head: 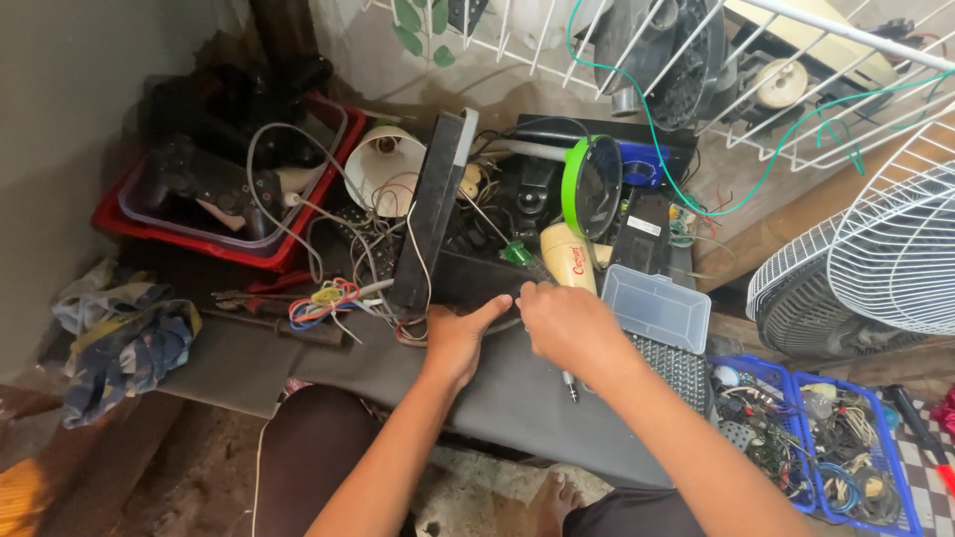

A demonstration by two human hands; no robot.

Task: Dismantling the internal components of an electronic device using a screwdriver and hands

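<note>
While a bare knee (308, 447) and a foot (555, 497) are showing at the near edge of the view, the person's two arms are reaching forward over a dark grey flat panel (497, 398) lying across the floor clutter. The left hand (460, 338) is resting on the panel's far edge, its fingers curled against the base of a black slab-shaped device (433, 214) that is standing tilted on end; whether it is actually gripping anything there cannot be told. The right hand (572, 328) is clenching around a tool, just beside the left; a metal tip (571, 388) is poking out below the fist, and a green-handled screwdriver (517, 254) is lying just beyond the knuckles, though whether these are one tool cannot be told. Just right of that hand, a clear plastic parts box (657, 308) is sitting open, and blue baskets (796, 378) of wires and small parts are standing beside it. A crumpled cloth (119, 338) is lying at the left. Farther back, a red tray (224, 249) is holding black game controllers (204, 179), a green-rimmed round thing (592, 189) is standing upright, and white wire fan guards (895, 249) are leaning at the right.
</note>
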